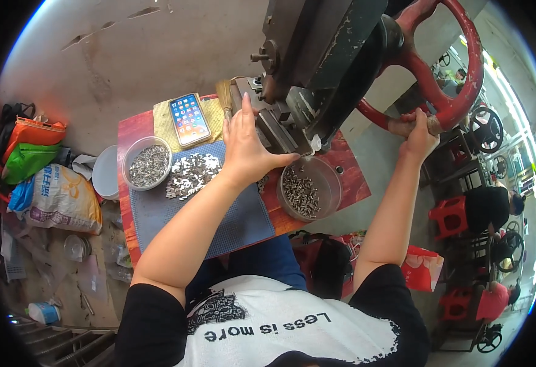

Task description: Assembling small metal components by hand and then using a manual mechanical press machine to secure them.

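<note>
My left hand is at the bed of a dark hand press, thumb stretched to the right and fingers pointing away. Its fingers are apart, and I see nothing held in it. The die block of the press lies just right of this hand. With my right hand I grip the rim of the red handwheel, near its lower edge. A clear tub of small metal pieces stands below the press. Small flat metal pieces lie heaped on a blue mat left of my left forearm.
A round white tub of thin metal parts stands on the mat's left. Behind it a phone lies on a yellow cloth; a brush is beside the press. Bags crowd the floor at left. Other people sit at presses far right.
</note>
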The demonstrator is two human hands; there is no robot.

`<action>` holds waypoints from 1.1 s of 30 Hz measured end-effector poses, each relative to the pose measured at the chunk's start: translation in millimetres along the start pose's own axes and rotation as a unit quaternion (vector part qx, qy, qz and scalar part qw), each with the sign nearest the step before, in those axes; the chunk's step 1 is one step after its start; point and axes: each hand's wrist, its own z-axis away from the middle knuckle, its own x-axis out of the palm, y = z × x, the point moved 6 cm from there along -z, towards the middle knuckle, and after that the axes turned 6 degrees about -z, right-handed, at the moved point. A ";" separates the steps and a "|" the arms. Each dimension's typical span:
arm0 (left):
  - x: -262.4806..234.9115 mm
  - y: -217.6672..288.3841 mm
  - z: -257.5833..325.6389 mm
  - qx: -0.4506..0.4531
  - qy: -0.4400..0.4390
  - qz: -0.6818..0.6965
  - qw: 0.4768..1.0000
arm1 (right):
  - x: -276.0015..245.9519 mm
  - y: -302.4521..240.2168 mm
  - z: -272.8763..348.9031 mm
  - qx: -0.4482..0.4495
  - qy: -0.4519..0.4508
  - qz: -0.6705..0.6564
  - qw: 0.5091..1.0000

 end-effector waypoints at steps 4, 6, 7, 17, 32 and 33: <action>-1.0 1.3 2.1 0.000 0.005 -0.010 1.000 | -8.8 -19.5 41.3 -0.274 0.075 0.227 0.932; -1.7 -0.5 -0.9 -0.001 0.006 -0.015 1.000 | 25.9 -41.3 101.0 -0.306 0.070 0.291 0.904; -2.5 -2.2 0.0 -0.003 0.004 -0.016 1.000 | 61.2 -41.0 120.7 -0.336 -0.088 0.311 0.885; 3.3 0.8 -1.2 0.000 -0.005 0.002 1.000 | 132.9 20.6 171.6 -0.196 -0.550 0.300 0.754; -9.8 73.4 61.7 0.173 -0.029 -0.051 0.983 | 32.2 7.7 193.9 0.143 -0.462 0.285 0.828; -19.2 70.4 63.9 0.166 -0.010 -0.053 0.985 | 32.4 1.3 194.7 0.072 -0.452 0.348 0.818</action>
